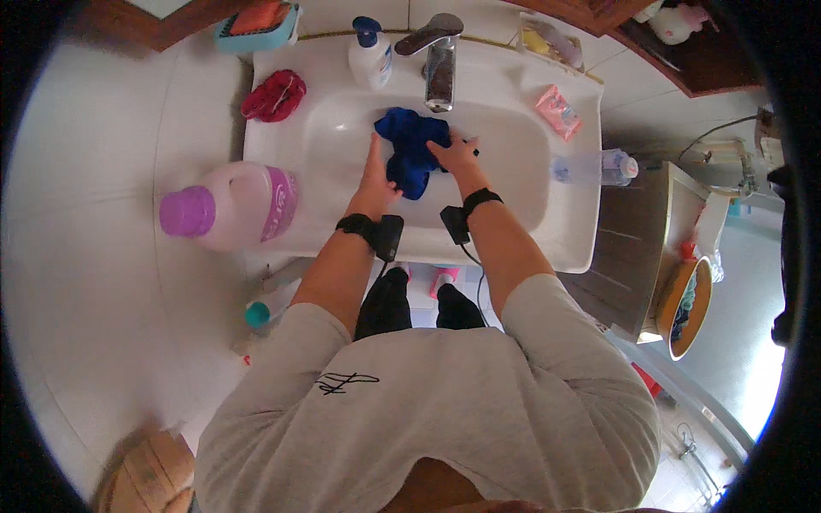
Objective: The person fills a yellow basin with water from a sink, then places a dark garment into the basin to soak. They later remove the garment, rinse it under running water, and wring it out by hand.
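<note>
A dark blue cloth (410, 144) lies bunched in the basin of a white sink (500, 192), below the spout of a metal faucet (440, 70). My left hand (377, 176) is at the cloth's left edge, its fingers stretched up along it and apart. On the other side, my right hand (457, 154) rests on the cloth's right edge with thumb and fingers spread; whether it pinches the fabric cannot be told. Both wrists wear black straps with small black boxes. A red cloth (274, 96) lies bunched on the sink's upper left rim.
A white pump bottle (372, 58) stands left of the faucet. A large purple-capped jug (237, 205) is at the sink's left edge. On the right are a pink packet (558, 113), a clear plastic bottle (617, 168) and an orange basin (699, 308) holding clothes.
</note>
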Motion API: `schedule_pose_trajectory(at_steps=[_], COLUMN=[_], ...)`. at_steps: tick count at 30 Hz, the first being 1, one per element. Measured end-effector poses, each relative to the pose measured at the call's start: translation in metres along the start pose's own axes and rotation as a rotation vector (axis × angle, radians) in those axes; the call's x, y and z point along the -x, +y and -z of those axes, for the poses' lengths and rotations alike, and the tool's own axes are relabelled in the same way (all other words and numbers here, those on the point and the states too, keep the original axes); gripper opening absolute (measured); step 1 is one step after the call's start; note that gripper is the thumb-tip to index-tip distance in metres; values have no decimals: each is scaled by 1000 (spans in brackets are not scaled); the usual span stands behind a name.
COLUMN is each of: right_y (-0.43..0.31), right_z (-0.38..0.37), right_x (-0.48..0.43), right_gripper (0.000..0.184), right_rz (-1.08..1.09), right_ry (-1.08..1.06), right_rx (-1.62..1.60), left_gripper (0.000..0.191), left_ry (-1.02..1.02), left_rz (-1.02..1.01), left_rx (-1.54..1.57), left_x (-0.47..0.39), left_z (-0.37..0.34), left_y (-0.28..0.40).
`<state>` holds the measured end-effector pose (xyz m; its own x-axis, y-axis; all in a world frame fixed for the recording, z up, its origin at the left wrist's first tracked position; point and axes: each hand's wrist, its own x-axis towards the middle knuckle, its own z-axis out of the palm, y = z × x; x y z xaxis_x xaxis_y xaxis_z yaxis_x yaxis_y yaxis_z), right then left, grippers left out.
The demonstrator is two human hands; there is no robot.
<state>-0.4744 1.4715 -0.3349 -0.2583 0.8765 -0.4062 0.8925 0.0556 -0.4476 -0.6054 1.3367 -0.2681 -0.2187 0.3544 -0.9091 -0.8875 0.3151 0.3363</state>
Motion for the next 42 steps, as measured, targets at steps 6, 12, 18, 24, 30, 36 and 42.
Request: schedule_pose_trajectory(at_steps=[6, 12, 18, 24, 30, 36, 42], right_y=[-40, -62, -65, -62, -47, 42, 6], right_z=[-27, 25, 19, 24, 17, 13, -10], right_x=[62, 76, 61, 60, 53, -14, 47], right_gripper=[24, 18, 14, 20, 31, 44, 30], right_rz=[486, 300, 444, 81, 307, -81, 204], right_ry=[26, 173, 315, 364, 336, 496, -245], right_rx=[-163, -356, -499, -658, -440, -91, -238], left_gripper=[72, 31, 34, 49, 55, 78, 71], left_ry=[-451, -577, -625, -448, -627, -48, -320], left_rz=[12, -291, -8, -253, 37, -92, 96], left_rx=[79, 102, 221, -273, 11, -382, -184], left_x=[-22, -28, -18, 1, -14, -18, -12], left_z=[2, -21, -33, -31, -28, -9, -9], left_y=[8, -20, -13, -19, -14, -4, -5])
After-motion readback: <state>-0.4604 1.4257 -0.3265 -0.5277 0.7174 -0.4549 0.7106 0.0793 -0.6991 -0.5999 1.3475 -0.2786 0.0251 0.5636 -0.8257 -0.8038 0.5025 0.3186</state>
